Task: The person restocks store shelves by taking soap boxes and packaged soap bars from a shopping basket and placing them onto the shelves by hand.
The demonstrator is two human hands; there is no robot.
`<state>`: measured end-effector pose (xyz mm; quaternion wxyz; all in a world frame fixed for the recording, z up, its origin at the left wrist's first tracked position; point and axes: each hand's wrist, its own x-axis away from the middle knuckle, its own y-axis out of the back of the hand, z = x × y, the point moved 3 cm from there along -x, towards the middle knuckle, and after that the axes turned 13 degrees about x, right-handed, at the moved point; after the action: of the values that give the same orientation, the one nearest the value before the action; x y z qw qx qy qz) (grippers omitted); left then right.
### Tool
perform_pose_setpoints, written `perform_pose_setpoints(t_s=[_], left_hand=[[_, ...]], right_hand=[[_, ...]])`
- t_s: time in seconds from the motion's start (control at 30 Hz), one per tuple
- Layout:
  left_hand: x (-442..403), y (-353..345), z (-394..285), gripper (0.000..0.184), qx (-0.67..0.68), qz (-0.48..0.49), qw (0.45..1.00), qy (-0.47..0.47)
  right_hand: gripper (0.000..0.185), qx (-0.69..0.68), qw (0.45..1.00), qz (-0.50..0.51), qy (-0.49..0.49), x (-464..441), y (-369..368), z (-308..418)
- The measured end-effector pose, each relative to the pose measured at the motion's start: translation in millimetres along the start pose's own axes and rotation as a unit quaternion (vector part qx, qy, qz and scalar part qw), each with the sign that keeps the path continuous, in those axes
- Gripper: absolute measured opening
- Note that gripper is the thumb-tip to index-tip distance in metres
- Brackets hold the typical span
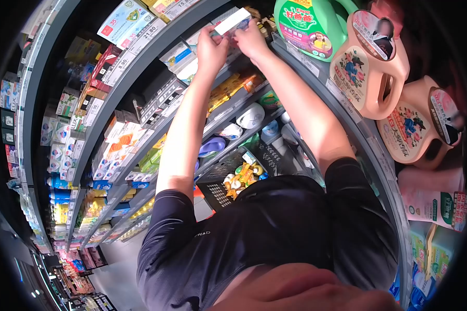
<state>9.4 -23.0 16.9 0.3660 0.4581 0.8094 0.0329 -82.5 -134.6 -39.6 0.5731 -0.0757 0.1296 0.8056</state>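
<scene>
Both arms reach up to a shelf at the top centre of the view. My left hand (213, 47) has its fingers closed on the left end of a small white-topped box (232, 22). At the box's right end, my right hand (250, 39) grips it with bent fingers. The box is tilted, and its lower side is partly hidden by my fingers. Just left of my left hand, more small boxes (180, 58) lie on the shelf. A green detergent jug (308, 26) stands to the right of my right hand.
Shelf edges with price tags (123, 63) curve along the left. Beige jugs (352, 78) line the right shelf. Below my arms are yellow packs (228, 93), a purple item (211, 147) and a black basket (215, 193) holding several small packaged items.
</scene>
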Motion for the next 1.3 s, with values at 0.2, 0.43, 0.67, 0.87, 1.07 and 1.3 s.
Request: perform_pose_setpoints(t_s=[0.2, 0.43, 0.67, 0.87, 1.07, 1.3], left_hand=[[-27.4, -18.7, 15.6, 0.065, -0.164, 0.009, 0.986, -0.019], [-9.7, -18.5, -6.4, 0.065, -0.155, 0.002, 0.988, -0.002], [96.0, -18.0, -10.3, 0.045, 0.158, 0.088, 0.982, 0.046], [308.3, -3.1, 35.4, 0.038, 0.339, 0.312, 0.744, 0.484], [544.6, 59.6, 172.1, 0.037, 0.276, -0.030, 0.705, 0.653], [696.7, 79.9, 158.9, 0.037, 0.240, -0.169, 0.570, 0.767]], right_hand=[[0.059, 0.182, 0.973, 0.079, -0.115, -11.5, 11.2, 13.7], [0.047, 0.216, 0.974, 0.066, -0.012, 1.3, 8.1, -2.0], [0.034, 0.176, 0.964, 0.172, 0.105, 120.7, 6.2, 4.9], [0.025, 0.054, 0.721, 0.655, -0.220, 273.8, 28.4, -132.7], [0.039, 0.144, 0.787, 0.475, -0.366, 326.2, 87.3, -274.7], [0.043, 0.227, 0.681, 0.470, -0.515, 377.1, 121.2, -289.5]])
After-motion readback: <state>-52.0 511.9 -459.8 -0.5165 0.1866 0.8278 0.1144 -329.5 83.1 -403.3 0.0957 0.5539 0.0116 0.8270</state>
